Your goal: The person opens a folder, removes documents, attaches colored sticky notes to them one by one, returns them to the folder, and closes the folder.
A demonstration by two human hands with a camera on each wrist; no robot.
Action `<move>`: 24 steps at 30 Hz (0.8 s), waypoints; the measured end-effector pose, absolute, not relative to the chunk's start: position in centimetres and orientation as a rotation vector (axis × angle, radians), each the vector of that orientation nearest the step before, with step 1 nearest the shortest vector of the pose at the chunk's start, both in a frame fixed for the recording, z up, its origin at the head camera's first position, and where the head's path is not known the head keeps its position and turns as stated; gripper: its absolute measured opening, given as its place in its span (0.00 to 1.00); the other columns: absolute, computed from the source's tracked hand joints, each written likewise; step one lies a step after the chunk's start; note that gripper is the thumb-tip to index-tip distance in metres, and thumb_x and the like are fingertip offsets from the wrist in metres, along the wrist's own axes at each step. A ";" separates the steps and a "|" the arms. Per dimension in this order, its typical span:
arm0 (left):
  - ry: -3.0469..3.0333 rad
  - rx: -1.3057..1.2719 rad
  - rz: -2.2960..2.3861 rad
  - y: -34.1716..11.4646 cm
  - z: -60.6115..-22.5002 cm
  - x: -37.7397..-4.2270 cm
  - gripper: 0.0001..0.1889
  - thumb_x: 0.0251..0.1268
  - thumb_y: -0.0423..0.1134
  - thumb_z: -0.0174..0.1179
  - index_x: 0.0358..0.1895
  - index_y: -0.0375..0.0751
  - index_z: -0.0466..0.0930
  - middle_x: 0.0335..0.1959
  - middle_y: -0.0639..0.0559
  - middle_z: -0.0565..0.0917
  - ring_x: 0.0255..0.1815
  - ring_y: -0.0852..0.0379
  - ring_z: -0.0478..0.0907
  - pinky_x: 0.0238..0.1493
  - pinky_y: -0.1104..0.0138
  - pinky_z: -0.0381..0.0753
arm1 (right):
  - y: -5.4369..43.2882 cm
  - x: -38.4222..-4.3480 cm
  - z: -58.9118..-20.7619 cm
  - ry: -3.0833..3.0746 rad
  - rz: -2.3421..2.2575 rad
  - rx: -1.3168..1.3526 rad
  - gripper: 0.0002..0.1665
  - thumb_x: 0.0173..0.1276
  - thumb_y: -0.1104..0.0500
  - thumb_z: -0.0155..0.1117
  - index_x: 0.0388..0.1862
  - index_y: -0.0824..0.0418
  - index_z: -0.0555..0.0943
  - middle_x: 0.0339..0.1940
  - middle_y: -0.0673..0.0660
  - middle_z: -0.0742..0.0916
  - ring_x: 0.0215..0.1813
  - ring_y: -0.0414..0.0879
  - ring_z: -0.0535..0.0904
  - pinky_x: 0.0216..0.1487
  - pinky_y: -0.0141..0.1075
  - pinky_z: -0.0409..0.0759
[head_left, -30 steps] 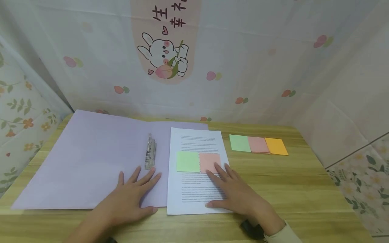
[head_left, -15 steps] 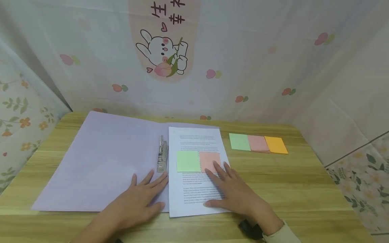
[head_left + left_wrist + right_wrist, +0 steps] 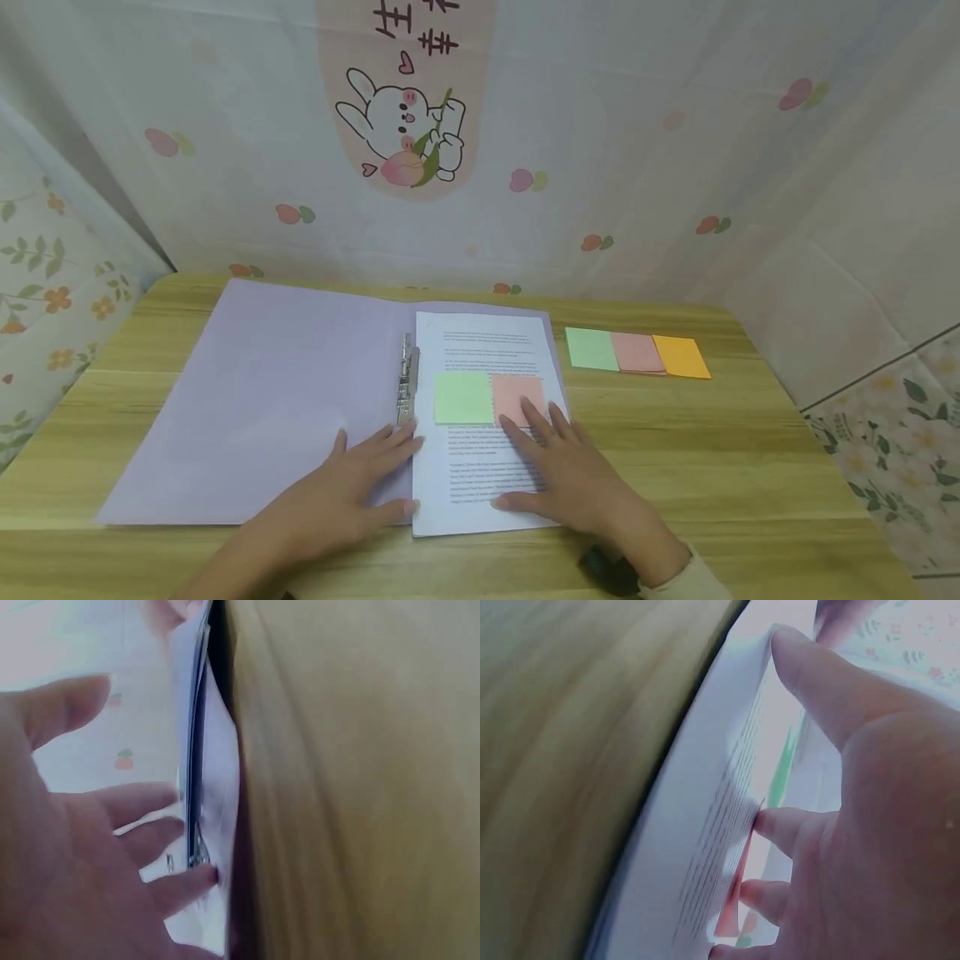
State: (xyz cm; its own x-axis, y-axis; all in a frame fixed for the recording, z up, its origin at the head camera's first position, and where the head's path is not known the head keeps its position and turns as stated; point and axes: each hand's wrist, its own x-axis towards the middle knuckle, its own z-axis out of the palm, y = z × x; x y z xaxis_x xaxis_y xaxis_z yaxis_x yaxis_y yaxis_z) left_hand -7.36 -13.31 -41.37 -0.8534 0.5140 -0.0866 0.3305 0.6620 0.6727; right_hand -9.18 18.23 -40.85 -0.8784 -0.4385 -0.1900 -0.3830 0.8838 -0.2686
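A lilac folder (image 3: 285, 400) lies spread flat on the table, with a metal binder clip (image 3: 412, 375) along its spine. On its right half rests a stack of printed paper (image 3: 472, 500), close beside the clip. A green sticky note (image 3: 462, 398) and a pink sticky note (image 3: 512, 387) sit side by side on the top sheet. My left hand (image 3: 356, 487) rests on the folder, its spread fingertips at the paper's left edge and just below the clip. My right hand (image 3: 573, 479) lies across the paper's right side, fingers extended, fingertips overlapping the pink note.
Green (image 3: 591, 349), pink (image 3: 637, 353) and orange (image 3: 681, 357) sticky note pads lie in a row to the right of the folder. Behind the wooden table (image 3: 712, 475) hangs a white printed cloth (image 3: 630, 167).
The folder has slid to the right beneath the paper, bringing its clip up to the paper's left edge. My left hand has moved right with it; the right hand has barely shifted.
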 end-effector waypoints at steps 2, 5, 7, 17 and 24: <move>2.629 0.709 0.929 -13.1 -41.4 -7.2 0.40 0.66 0.68 0.56 0.77 0.54 0.65 0.81 0.57 0.60 0.83 0.41 0.54 0.72 0.24 0.36 | 18.0 -9.1 -40.8 2.813 -0.325 -0.619 0.56 0.60 0.20 0.58 0.81 0.44 0.60 0.84 0.60 0.59 0.83 0.72 0.50 0.75 0.72 0.54; 2.660 0.712 0.866 -12.9 -41.5 -7.0 0.42 0.65 0.68 0.58 0.77 0.52 0.65 0.82 0.57 0.60 0.84 0.42 0.53 0.73 0.24 0.36 | 17.5 -9.0 -40.8 2.818 -0.313 -0.605 0.55 0.60 0.20 0.57 0.81 0.42 0.61 0.84 0.59 0.59 0.82 0.73 0.51 0.74 0.74 0.55; 2.677 0.709 0.838 -12.8 -41.5 -6.9 0.42 0.64 0.67 0.60 0.78 0.50 0.64 0.82 0.56 0.59 0.84 0.44 0.53 0.73 0.25 0.38 | 17.3 -8.9 -40.9 2.823 -0.296 -0.597 0.54 0.60 0.20 0.57 0.81 0.41 0.61 0.84 0.58 0.59 0.82 0.72 0.51 0.74 0.74 0.55; 2.678 0.695 0.806 -12.9 -41.6 -7.0 0.43 0.63 0.60 0.64 0.78 0.46 0.62 0.82 0.56 0.58 0.84 0.45 0.53 0.73 0.26 0.38 | 16.2 -8.8 -40.9 2.830 -0.256 -0.568 0.53 0.59 0.21 0.59 0.80 0.40 0.62 0.84 0.57 0.60 0.82 0.72 0.51 0.73 0.74 0.57; 2.690 0.735 0.744 -12.7 -42.0 -6.9 0.44 0.66 0.61 0.62 0.80 0.45 0.58 0.83 0.55 0.55 0.85 0.43 0.49 0.74 0.25 0.34 | 16.1 -8.8 -40.7 2.856 -0.253 -0.582 0.54 0.59 0.21 0.60 0.80 0.43 0.63 0.83 0.59 0.62 0.81 0.73 0.56 0.70 0.74 0.62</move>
State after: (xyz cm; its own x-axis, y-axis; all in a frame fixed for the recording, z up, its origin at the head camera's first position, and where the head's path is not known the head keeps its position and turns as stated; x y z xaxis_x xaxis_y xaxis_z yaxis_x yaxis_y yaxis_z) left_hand -6.93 -12.70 -41.96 -0.8402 0.5318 -0.1062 0.4016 0.7417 0.5372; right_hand -8.84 16.09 -40.70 -0.8985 -0.4025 -0.1752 -0.3653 0.9069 -0.2098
